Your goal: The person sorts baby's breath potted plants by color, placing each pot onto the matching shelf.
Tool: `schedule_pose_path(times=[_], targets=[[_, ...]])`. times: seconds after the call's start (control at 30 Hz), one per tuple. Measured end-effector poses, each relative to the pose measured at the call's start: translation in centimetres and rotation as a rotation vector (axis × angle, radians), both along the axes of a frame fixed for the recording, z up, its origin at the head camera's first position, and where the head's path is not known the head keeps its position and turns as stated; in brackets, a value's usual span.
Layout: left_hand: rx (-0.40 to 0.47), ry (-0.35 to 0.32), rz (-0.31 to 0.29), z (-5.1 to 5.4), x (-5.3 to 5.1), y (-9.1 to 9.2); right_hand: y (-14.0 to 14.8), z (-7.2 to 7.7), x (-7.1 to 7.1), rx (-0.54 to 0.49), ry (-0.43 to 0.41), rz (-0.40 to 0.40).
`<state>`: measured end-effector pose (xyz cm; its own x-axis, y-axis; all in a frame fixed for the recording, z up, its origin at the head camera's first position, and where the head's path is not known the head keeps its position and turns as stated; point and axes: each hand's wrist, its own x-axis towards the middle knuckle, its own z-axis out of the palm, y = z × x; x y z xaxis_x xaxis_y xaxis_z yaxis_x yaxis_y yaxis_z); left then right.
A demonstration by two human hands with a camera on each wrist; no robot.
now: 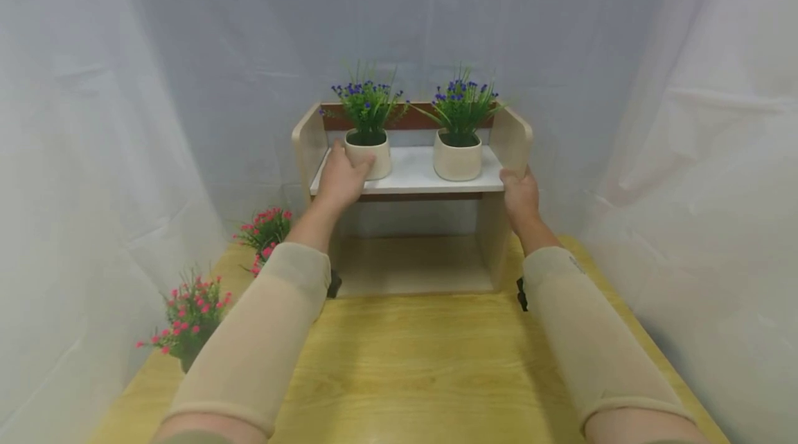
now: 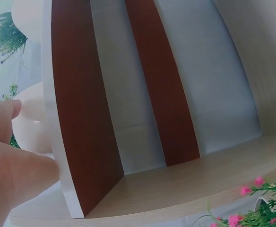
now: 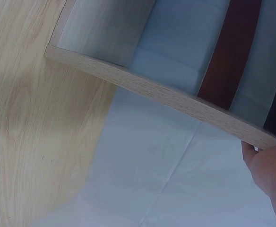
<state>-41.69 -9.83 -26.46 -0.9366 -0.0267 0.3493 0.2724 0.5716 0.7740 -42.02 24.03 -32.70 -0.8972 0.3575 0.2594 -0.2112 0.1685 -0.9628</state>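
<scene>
A small wooden two-tier shelf (image 1: 408, 187) stands on the table, with two white potted plants with purple flowers on its white upper board. My left hand (image 1: 339, 181) grips the left potted plant (image 1: 382, 161), thumb in front and fingers round its left side. In the left wrist view that white pot (image 2: 29, 135) appears beyond the thumb, by the board's front edge. The right potted plant (image 1: 458, 161) sits untouched. My right hand (image 1: 522, 198) holds the front edge of the shelf's right side panel (image 1: 512, 139); most of its fingers are hidden behind the panel.
Potted plants with pink flowers (image 1: 193, 312) stand along the table's left side, partly behind my left sleeve. The yellow wood-grain table (image 1: 405, 368) extends in front of the shelf. White sheeting (image 1: 249, 28) hangs behind and on both sides.
</scene>
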Motion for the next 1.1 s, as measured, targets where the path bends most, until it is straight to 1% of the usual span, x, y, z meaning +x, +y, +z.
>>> schedule_pose_path(times=[0.07,0.13,0.27,0.47,0.63,0.7,0.73,0.8,0.87,0.97,1.1], targets=[[-0.003,0.009,0.026,-0.4,0.0,0.0,0.0,-0.1,0.0,-0.002,-0.003,0.001],[0.006,0.034,0.050,-0.7,0.1,0.1,0.1,-0.2,0.0,0.001,0.000,-0.003],[0.036,0.113,0.073,-1.4,0.4,0.1,0.1,-0.2,0.0,0.006,0.012,-0.010],[0.060,0.228,0.068,-2.4,1.6,-0.2,-0.1,0.0,0.0,-0.021,0.016,-0.002],[0.083,0.340,0.102,-4.1,2.6,-0.7,-0.3,0.1,0.0,-0.031,0.009,0.007],[0.097,0.384,0.109,-4.8,3.1,-0.8,-0.4,0.1,0.0,-0.022,0.009,0.006],[0.109,0.399,0.103,-5.1,3.4,-0.9,-0.3,0.1,-0.1,-0.015,0.009,0.004],[0.135,0.414,0.086,-5.6,4.1,-1.0,-0.3,0.1,-0.1,-0.007,0.012,0.000],[0.148,0.414,0.069,-6.1,4.8,-1.0,-0.2,0.0,-0.1,-0.002,0.014,-0.004],[0.154,0.397,0.053,-7.0,5.9,-1.1,-0.1,0.0,-0.1,-0.004,0.013,-0.007],[0.155,0.373,0.053,-8.2,7.2,-1.3,0.0,-0.1,-0.1,-0.005,0.014,-0.008]])
